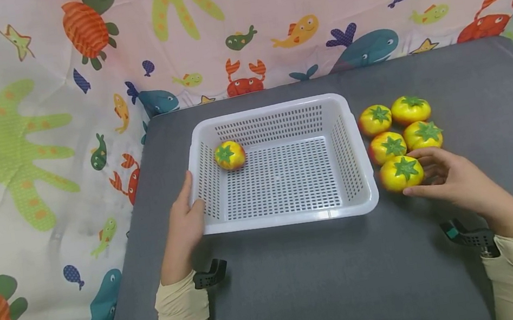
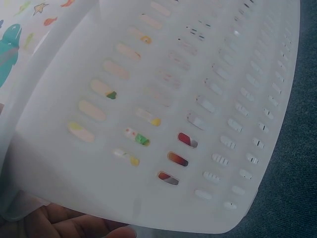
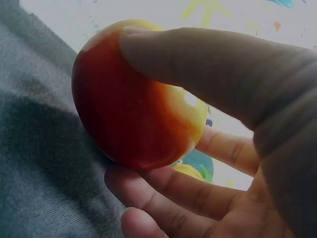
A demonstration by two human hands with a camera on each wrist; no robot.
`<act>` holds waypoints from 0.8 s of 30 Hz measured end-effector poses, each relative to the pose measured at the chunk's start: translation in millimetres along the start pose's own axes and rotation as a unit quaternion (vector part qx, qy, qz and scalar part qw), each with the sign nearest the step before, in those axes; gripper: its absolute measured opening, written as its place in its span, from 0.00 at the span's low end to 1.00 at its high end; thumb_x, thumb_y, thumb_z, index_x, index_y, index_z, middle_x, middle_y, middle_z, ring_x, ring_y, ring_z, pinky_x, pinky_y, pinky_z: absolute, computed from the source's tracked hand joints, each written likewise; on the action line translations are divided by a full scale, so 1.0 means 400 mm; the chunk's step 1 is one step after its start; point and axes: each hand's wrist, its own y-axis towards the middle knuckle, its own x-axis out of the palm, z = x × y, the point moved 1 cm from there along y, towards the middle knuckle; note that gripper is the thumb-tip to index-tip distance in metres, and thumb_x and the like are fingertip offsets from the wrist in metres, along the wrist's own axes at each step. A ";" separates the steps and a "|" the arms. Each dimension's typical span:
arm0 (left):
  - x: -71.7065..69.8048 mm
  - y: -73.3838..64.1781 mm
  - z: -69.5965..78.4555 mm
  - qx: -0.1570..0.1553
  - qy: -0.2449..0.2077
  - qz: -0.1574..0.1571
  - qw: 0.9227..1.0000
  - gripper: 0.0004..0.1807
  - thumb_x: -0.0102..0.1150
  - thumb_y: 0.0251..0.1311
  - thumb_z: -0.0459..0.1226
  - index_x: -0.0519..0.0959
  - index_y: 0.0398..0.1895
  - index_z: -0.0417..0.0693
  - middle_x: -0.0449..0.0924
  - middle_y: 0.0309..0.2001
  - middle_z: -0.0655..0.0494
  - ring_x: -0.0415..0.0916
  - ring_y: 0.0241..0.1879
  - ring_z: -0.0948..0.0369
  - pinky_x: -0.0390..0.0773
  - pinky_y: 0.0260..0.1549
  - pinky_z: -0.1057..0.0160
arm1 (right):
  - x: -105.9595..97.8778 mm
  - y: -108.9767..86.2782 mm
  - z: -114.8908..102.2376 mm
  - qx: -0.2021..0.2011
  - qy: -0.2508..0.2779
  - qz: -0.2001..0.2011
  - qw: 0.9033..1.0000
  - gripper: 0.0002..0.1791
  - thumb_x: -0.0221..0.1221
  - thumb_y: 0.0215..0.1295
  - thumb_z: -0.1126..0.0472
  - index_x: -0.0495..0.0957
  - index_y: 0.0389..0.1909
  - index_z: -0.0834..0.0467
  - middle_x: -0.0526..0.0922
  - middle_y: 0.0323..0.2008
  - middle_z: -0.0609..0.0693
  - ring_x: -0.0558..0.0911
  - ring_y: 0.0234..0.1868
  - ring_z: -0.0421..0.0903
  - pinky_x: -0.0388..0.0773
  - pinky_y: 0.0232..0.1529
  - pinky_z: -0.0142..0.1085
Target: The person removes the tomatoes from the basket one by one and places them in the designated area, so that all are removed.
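Observation:
A white slotted plastic basket [image 1: 284, 219] sits on the table, with one yellow-and-red tomato [image 1: 229, 155] in its back left corner. My left hand [image 1: 185, 222] grips the basket's left side, thumb over the rim; in the left wrist view, fingers [image 2: 74, 223] curl beneath the basket's edge [image 2: 124, 208]. To the right of the basket, my right hand [image 1: 455, 175] holds the nearest tomato [image 1: 402, 173] of a cluster between thumb and fingers. The right wrist view shows this tomato's red underside [image 3: 124, 109], thumb on one side and fingertips on the other.
Several more tomatoes [image 1: 411, 109] with green star-shaped tops stand close together beyond my right hand, beside the basket's right wall. Grey cloth covers the table [image 1: 331, 270]. A curtain [image 1: 202, 53] printed with sea animals hangs along the back and left edges.

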 end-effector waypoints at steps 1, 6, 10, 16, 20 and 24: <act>0.000 0.000 0.000 -0.001 -0.001 -0.001 1.000 0.40 0.40 0.77 0.35 0.44 0.86 0.72 0.63 0.80 0.50 0.79 0.64 0.46 0.83 0.53 0.39 | 0.001 0.001 0.003 0.003 -0.002 -0.003 1.000 0.45 0.75 0.62 0.50 0.66 0.74 0.61 0.77 0.61 0.65 0.80 0.44 0.39 0.80 0.38 0.29; 0.000 0.002 -0.004 -0.004 -0.003 -0.005 1.000 0.40 0.40 0.77 0.35 0.44 0.86 0.74 0.63 0.80 0.51 0.79 0.64 0.47 0.83 0.54 0.39 | 0.006 0.006 0.013 0.006 -0.012 -0.012 1.000 0.44 0.75 0.62 0.49 0.66 0.73 0.61 0.78 0.60 0.65 0.82 0.46 0.47 0.81 0.38 0.31; 0.001 0.001 -0.005 -0.005 -0.004 -0.005 1.000 0.40 0.40 0.77 0.35 0.44 0.86 0.74 0.62 0.80 0.51 0.79 0.65 0.47 0.83 0.55 0.39 | 0.011 0.009 0.016 0.002 -0.015 -0.015 1.000 0.44 0.76 0.61 0.49 0.67 0.72 0.62 0.79 0.58 0.66 0.82 0.45 0.47 0.81 0.37 0.32; 0.000 0.001 -0.002 -0.009 -0.005 -0.005 1.000 0.40 0.39 0.77 0.35 0.44 0.85 0.74 0.61 0.81 0.52 0.77 0.66 0.47 0.82 0.56 0.39 | 0.018 0.015 0.023 0.006 -0.017 -0.020 1.000 0.46 0.75 0.61 0.48 0.66 0.73 0.63 0.80 0.57 0.66 0.83 0.48 0.56 0.81 0.37 0.32; 0.000 0.001 -0.003 -0.010 -0.006 -0.005 1.000 0.40 0.39 0.76 0.35 0.44 0.85 0.74 0.59 0.81 0.52 0.76 0.68 0.47 0.80 0.58 0.39 | 0.021 0.018 0.023 0.008 -0.013 -0.022 1.000 0.46 0.75 0.62 0.48 0.65 0.73 0.64 0.79 0.57 0.67 0.83 0.50 0.59 0.81 0.38 0.32; 0.000 0.002 -0.003 -0.008 -0.006 -0.005 1.000 0.40 0.40 0.77 0.35 0.44 0.86 0.74 0.60 0.81 0.53 0.76 0.67 0.47 0.81 0.58 0.39 | 0.021 0.018 0.021 0.009 -0.007 -0.024 1.000 0.47 0.74 0.63 0.48 0.64 0.74 0.64 0.79 0.58 0.67 0.82 0.52 0.62 0.81 0.39 0.30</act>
